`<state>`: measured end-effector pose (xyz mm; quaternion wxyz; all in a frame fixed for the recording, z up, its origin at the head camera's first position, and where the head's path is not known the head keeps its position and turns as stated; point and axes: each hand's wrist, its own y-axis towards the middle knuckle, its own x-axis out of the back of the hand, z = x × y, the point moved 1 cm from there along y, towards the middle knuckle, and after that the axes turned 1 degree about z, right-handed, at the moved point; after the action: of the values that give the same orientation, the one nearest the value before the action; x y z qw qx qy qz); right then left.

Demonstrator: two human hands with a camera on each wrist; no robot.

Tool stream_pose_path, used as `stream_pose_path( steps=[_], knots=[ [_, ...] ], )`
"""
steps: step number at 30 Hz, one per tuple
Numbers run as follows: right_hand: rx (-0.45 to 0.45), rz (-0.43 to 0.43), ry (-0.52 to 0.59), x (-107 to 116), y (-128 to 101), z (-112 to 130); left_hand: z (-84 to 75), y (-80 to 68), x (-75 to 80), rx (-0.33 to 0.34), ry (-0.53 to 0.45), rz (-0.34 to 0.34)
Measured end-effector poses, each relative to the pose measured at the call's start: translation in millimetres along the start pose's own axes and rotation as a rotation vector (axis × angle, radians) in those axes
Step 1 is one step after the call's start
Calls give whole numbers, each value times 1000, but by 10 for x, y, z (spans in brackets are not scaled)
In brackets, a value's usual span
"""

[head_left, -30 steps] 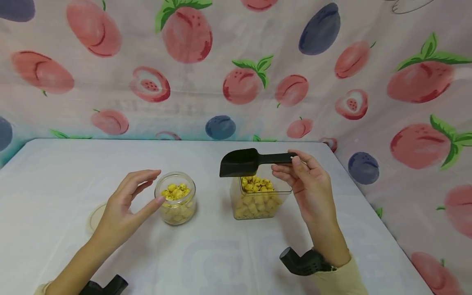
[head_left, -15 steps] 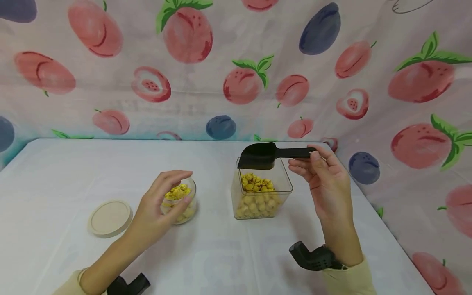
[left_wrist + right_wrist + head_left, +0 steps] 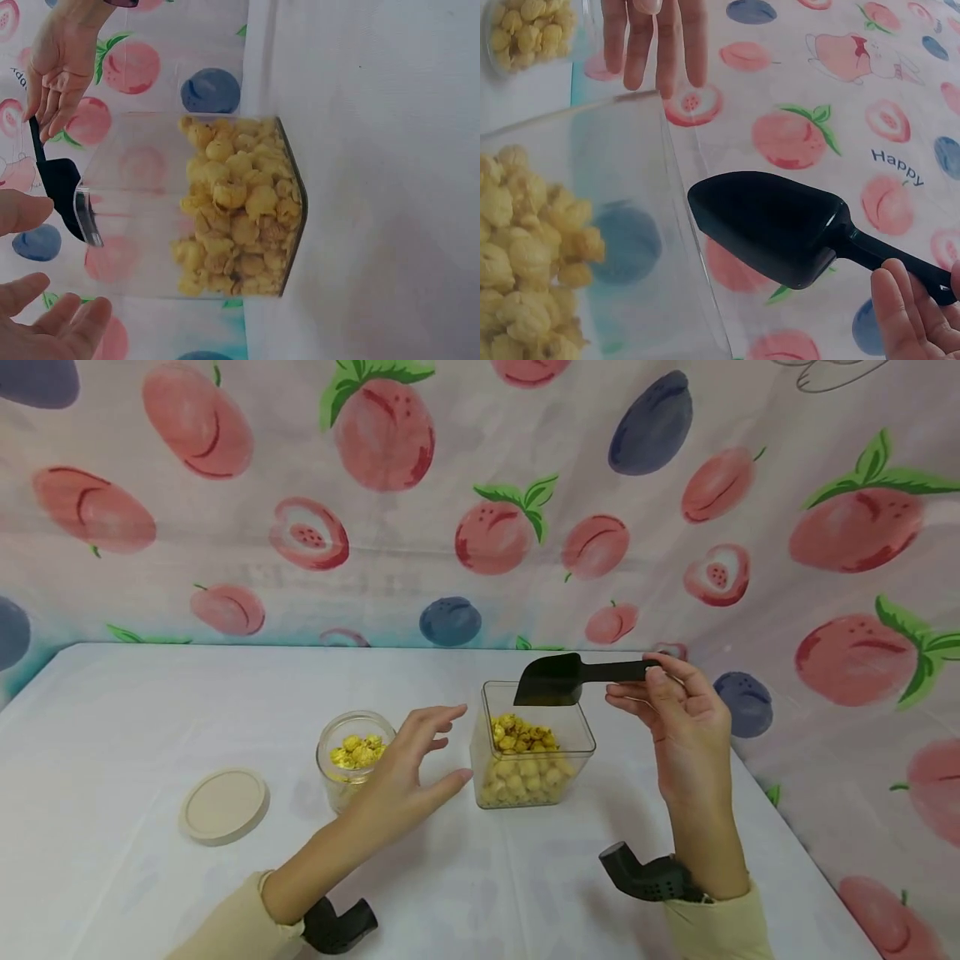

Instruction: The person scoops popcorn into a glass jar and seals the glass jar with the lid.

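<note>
One black plastic scoop [image 3: 551, 679], matte and empty, is pinched by its handle in the right hand [image 3: 682, 727] and held level above the back rim of the square clear container [image 3: 532, 768] half filled with yellow puffed snacks [image 3: 523, 758]. The left hand [image 3: 408, 777] is held with fingers spread and relaxed between that container and the round glass jar [image 3: 351, 758], gripping nothing. Bare white tablecloth [image 3: 150, 710] is seen toward the left edge beyond the beige lid [image 3: 224, 805], while the fruit-print curtain [image 3: 825, 610] stands near on the right.

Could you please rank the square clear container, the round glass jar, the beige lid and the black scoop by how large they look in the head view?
1. Square clear container.
2. Black scoop, counting its handle.
3. Beige lid and round glass jar: too alike to rank; a hand hides part of the jar.
</note>
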<state>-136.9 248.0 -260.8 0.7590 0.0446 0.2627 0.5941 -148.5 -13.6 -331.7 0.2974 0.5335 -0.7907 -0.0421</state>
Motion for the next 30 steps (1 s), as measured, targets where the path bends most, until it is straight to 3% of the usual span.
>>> stream_pose_path(
  steps=[5,11,22,30],
  knots=[
    [6,-24,-112,28,17,-9,-2,118,-104,102,-83,52],
    [28,10,-260,49,23,-44,8,199,-194,158,-180,79],
    [31,50,-502,44,25,-134,94,225,-293,190,-223,87],
    [127,58,-765,-26,-22,-174,130,216,-324,173,-247,50]
  ],
)
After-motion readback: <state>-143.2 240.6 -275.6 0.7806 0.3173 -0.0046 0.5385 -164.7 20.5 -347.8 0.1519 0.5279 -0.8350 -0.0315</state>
